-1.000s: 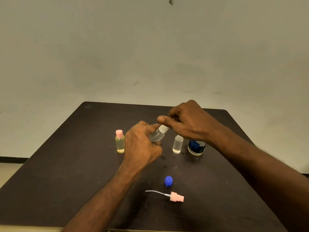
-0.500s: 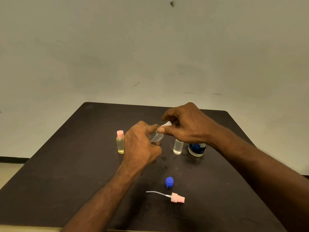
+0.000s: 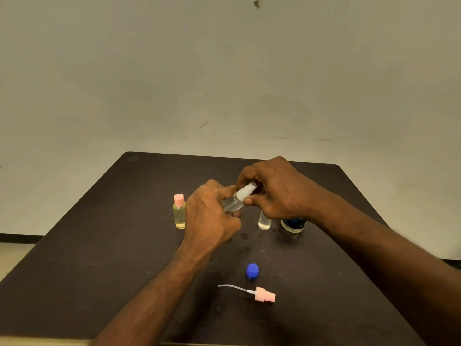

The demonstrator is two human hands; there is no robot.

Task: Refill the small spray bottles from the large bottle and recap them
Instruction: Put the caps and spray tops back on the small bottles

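So I've got the clear spray bottle (image 3: 232,203) up off the table (image 3: 99,245), tilted over so its top points up and to my right. My left hand (image 3: 212,216) is wrapped around the body of it, fingers curled in tight, and most of the bottle is buried in that fist, with just the upper part poking out on the thumb side. My right hand (image 3: 277,193) is on the white spray cap (image 3: 245,192), thumb underneath and fingers curled over the top, so the cap sits pinched right between them. I honestly can't tell how far the cap is screwed down, since my fingers cover the join. The two hands are basically touching around the bottle, held above the middle of the table towards the back. Down on the table just left of my left hand stands the little yellow bottle (image 3: 179,216) with its pink cap on, upright. Under my right hand there's another small clear bottle (image 3: 265,222), upright, top hidden by my hand, and just beside it on the right is the bottom of the large bottle (image 3: 293,224), dark blue inside, the rest hidden behind my wrist. Closer to me lies the blue cap (image 3: 252,270), and just in front of that the pink sprayer head (image 3: 264,294) on its side, its thin tube pointing left. There are a few wet spots on the table near the bottles.
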